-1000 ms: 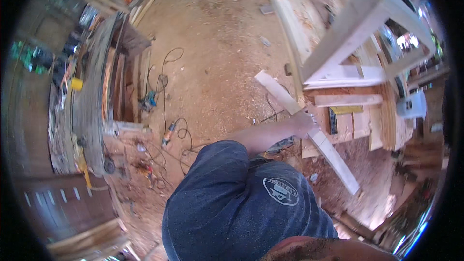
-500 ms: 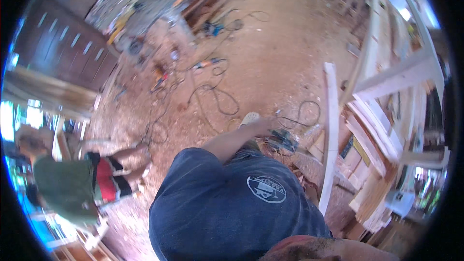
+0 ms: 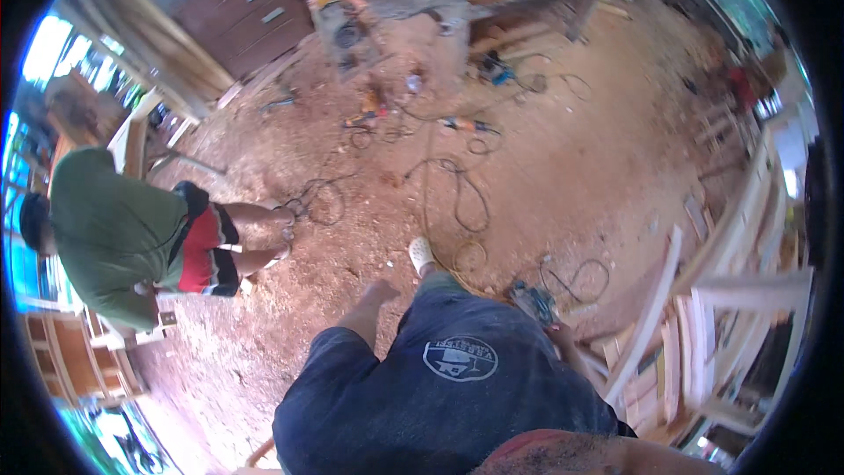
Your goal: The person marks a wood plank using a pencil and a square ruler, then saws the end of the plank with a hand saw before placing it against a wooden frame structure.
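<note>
My left hand (image 3: 380, 290) hangs over the dusty floor in front of my dark blue shirt (image 3: 475, 405). Its fingers look loosely stretched, though blurred, and I see nothing in them. My right hand (image 3: 557, 332) shows at the near edge of a dark teal corded power tool (image 3: 531, 301). Its fingers merge with the tool, so I cannot tell whether it grips the tool or only passes above it. My foot in a white clog (image 3: 422, 255) stands between the hands, next to a yellow cord (image 3: 470, 257).
Looped cords (image 3: 462, 198) and an orange power tool (image 3: 466, 125) lie ahead. To the right are stacked timber boards (image 3: 651, 317) and a pale wooden frame (image 3: 747, 290). A co-worker in a green shirt (image 3: 123, 229) bends at the left, near wooden drawers (image 3: 70, 352).
My view has turned left; the co-worker and drawers show more fully. My left hand has swung back from beside the teal tool to my left. The tool now appears closer to my right hand.
</note>
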Motion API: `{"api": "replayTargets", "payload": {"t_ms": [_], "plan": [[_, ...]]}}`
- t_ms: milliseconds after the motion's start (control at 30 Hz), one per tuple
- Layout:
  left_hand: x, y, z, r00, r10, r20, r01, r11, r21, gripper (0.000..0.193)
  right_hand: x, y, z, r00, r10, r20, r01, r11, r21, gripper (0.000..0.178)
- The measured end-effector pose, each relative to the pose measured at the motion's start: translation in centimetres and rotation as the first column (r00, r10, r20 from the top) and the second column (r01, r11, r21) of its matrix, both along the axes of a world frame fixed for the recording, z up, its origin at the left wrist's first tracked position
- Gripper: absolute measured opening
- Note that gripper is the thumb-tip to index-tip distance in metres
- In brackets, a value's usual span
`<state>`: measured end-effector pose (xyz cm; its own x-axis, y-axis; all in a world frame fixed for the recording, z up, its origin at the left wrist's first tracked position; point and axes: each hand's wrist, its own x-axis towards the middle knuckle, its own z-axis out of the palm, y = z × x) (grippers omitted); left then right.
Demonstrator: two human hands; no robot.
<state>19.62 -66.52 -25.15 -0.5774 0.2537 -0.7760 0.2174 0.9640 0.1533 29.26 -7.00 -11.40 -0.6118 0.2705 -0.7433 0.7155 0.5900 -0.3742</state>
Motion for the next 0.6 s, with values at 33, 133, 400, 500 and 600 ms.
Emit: {"api": "replayTargets", "payload": {"t_ms": [33, 133, 400, 500, 600], "plan": [[-1.3, 1.3, -0.6, 0.958, 0.268, 0.101, -0.274, 0.96, 0.049, 0.037, -2.7, -0.6, 0.0, 0.998, 0.062, -0.008, -0.061, 0.998, 0.027, 0.029], [-5.2, 2.2, -1.6, 0.92, 0.392, -0.018, -0.369, 0.881, 0.297, 0.04, -10.9, -4.5, 0.6, 0.968, 0.249, -0.021, -0.248, 0.968, 0.042, 0.029], [-20.4, -3.2, 14.1, 0.83, 0.557, 0.024, -0.539, 0.791, 0.289, 0.049, -37.0, -30.0, 11.0, 0.493, 0.855, -0.158, -0.849, 0.513, 0.124, 0.039], [-22.6, -3.9, 15.3, 0.768, 0.633, -0.102, -0.58, 0.753, 0.311, 0.044, -39.3, -44.8, 19.7, 0.17, 0.812, -0.558, -0.985, 0.16, -0.068, 0.053], [-25.3, -3.1, 14.3, 0.711, 0.686, -0.156, -0.622, 0.716, 0.315, 0.045, -36.6, -56.4, 30.4, -0.109, 0.665, -0.739, -0.907, -0.37, -0.2, 0.055]]}}
